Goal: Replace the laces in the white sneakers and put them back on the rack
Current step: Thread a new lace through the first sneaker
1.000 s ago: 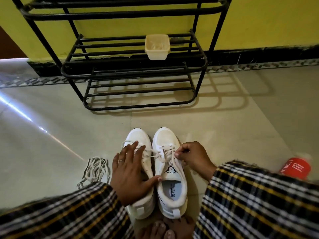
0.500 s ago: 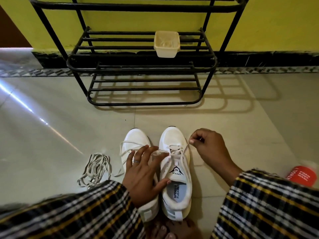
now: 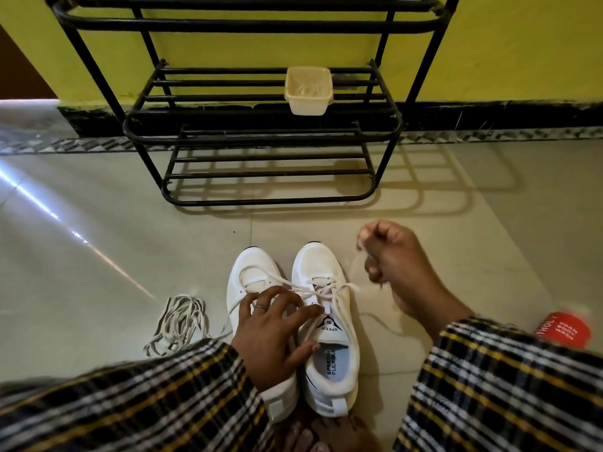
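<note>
White sneakers (image 3: 293,324) stand side by side on the floor (image 3: 98,272) before the black rack (image 3: 261,132). Left hand (image 3: 270,334) rests spread across them, grip relaxed, fingertips on the right shoe's tongue. Right hand (image 3: 394,256) pinches the lace (image 3: 339,287) end, raised beside the toe.

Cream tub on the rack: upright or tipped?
Upright. The cream tub stands on the rack middle shelf, open mouth up, no lid on it; contents unclear.
</note>
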`<state>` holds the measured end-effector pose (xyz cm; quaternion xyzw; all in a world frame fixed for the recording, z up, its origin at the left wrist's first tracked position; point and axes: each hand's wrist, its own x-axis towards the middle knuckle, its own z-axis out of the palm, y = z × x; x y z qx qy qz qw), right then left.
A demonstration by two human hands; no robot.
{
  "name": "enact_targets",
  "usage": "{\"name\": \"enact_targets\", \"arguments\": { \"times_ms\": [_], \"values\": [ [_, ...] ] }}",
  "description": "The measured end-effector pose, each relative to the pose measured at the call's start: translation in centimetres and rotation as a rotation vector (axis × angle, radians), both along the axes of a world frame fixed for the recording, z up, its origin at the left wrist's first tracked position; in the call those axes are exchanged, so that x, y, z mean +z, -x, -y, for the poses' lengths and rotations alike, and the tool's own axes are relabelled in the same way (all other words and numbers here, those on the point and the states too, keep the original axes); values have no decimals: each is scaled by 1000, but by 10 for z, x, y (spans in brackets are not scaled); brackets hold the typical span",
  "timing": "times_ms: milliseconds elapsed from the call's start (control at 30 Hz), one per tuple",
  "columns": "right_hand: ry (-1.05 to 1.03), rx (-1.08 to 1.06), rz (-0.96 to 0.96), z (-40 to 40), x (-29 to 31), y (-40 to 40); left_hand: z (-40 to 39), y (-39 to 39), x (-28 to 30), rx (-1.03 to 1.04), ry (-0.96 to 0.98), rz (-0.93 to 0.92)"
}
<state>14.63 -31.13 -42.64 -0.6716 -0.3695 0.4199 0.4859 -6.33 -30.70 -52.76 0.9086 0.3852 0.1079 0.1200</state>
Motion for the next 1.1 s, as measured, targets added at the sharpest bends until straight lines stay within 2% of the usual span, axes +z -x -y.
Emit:
{"name": "enact_targets", "arguments": {
  "times_ms": [67, 100, 167, 267, 500, 633, 700, 767, 867, 933, 1033, 1100],
  "values": [
    [214, 137, 372, 2, -32, -2, -1, 0, 0, -12, 12, -5],
    [330, 226, 492, 5, -44, -2, -1, 0, -1, -16, 20, -6],
    [496, 364, 581, 10, -60, -1, -2, 1, -2, -24, 30, 0],
    [559, 372, 567, 12, -60, 3, -2, 2, -1, -34, 26, 11],
    [264, 133, 192, 6, -36, 3, -5, 3, -3, -59, 56, 28],
    [11, -64, -185, 1, -5, -6, -5, 3, -4, -66, 76, 12],
    [-88, -78, -222, -3, 9, -11, -6, 3, -4, -70, 81, -1],
    [-92, -37, -131, -6, 9, -11, -6, 3, -4, -72, 82, -5],
    [91, 104, 321, -3, -20, -4, -5, 3, -4, -74, 74, 1],
    [298, 288, 530, 4, -47, 2, -5, 3, -4, -74, 55, -8],
    [526, 370, 594, 13, -70, 8, -5, 3, -4, -69, 17, -4],
    [555, 358, 686, 15, -71, 10, -5, 2, -3, -72, -7, -1]
  ]
}}
